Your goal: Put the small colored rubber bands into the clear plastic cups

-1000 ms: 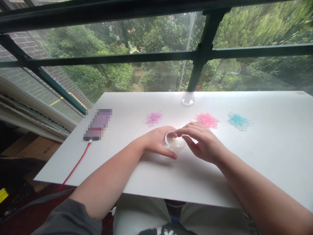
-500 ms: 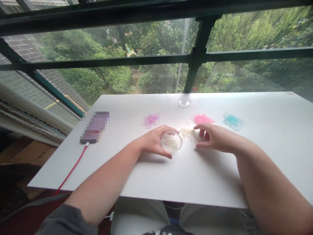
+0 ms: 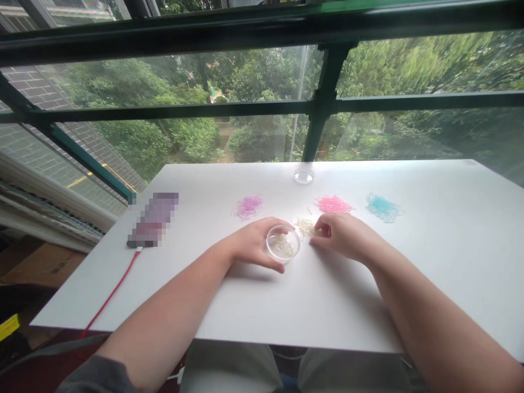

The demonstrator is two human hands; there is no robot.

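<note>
My left hand (image 3: 251,243) wraps around a small clear round dish (image 3: 282,244) on the white table (image 3: 429,256). Pale yellow rubber bands lie inside the dish. My right hand (image 3: 341,236) rests just right of the dish, its fingers curled and pinching at a small heap of pale yellow bands (image 3: 305,226) on the table. What the fingertips hold is too small to make out.
A purple band pile (image 3: 248,206), a pink band pile (image 3: 332,204) and a teal band pile (image 3: 382,207) lie in a row beyond my hands. A clear lid (image 3: 303,176) sits near the far edge. A phone (image 3: 153,219) with a red cable (image 3: 110,295) lies at the left.
My right hand left the top of the dish, swung right, then came back down onto the yellow heap with its fingers closing. My left hand stayed on the dish.
</note>
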